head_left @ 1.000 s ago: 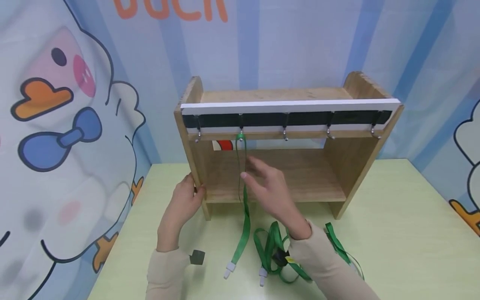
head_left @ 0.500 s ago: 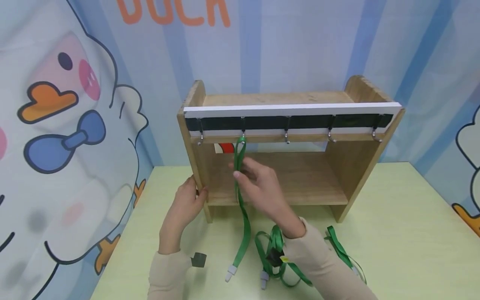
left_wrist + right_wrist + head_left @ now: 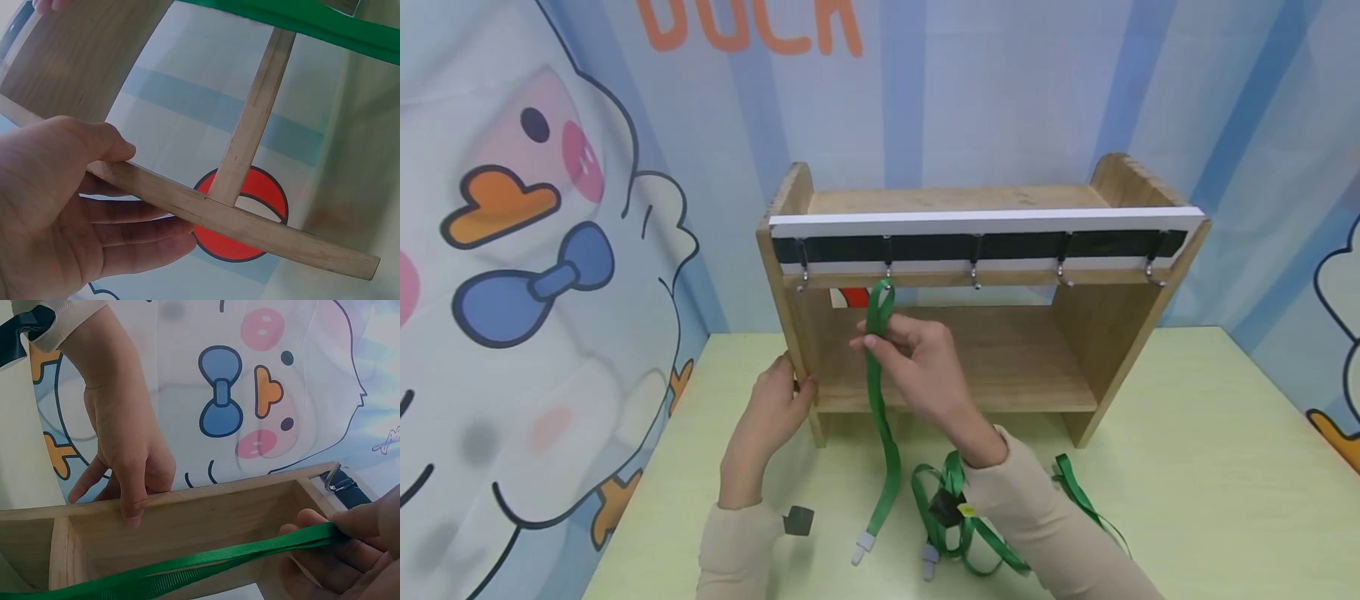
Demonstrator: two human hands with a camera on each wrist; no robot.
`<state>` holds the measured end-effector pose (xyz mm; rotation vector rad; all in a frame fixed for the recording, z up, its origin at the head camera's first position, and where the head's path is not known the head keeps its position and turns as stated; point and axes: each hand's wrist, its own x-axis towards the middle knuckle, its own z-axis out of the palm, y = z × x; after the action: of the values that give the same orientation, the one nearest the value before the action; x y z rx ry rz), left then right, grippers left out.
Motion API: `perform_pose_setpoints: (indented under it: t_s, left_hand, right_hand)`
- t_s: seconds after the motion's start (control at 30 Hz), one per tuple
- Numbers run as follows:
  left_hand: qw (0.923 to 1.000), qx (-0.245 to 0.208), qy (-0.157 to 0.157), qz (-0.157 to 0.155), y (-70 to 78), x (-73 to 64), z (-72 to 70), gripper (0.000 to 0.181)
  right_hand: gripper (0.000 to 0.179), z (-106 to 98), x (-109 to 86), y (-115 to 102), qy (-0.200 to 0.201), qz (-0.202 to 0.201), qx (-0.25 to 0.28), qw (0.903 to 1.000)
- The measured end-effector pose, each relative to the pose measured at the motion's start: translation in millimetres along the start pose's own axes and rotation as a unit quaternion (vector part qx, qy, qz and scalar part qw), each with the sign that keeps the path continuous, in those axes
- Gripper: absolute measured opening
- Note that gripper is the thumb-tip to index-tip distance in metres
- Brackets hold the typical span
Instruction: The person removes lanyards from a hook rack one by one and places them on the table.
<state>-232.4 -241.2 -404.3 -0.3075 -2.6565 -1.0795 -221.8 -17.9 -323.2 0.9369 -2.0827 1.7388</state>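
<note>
A green lanyard (image 3: 880, 400) hangs by its loop at the second hook (image 3: 888, 272) from the left on a small wooden rack (image 3: 955, 399). Just below that hook, my right hand (image 3: 931, 371) pinches the strap between thumb and fingers. The lanyard's lower end, with a grey clip (image 3: 863, 546), reaches down in front of the rack. My left hand (image 3: 772, 402) grips the rack's left side panel. In the left wrist view, its thumb lies on one face of the wooden edge (image 3: 162, 187) and the other fingers lie behind.
Several silver hooks line a black strip (image 3: 1022, 247) along the rack's front. More green lanyards (image 3: 951, 533) lie bunched on the table (image 3: 1195, 467), partly under the right sleeve (image 3: 1037, 508). Another green strap (image 3: 1078, 492) lies right of that sleeve. A printed duck backdrop (image 3: 1000, 100) stands behind.
My right hand has moved slightly left and taken the lanyard strap between thumb and fingers. The loop has narrowed and its strap has turned flatter to view. The left hand keeps its place.
</note>
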Motion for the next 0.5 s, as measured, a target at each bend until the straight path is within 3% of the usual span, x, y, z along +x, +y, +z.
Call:
perform_pose_setpoints:
  t_s: [0.5]
  left_hand:
    - [1.0,0.0,0.0,0.003,0.8,-0.9,-0.9,0.049]
  right_hand:
    - [0.016,1.6,-5.3,-11.0,-0.047,0.001,0.079,0.9958]
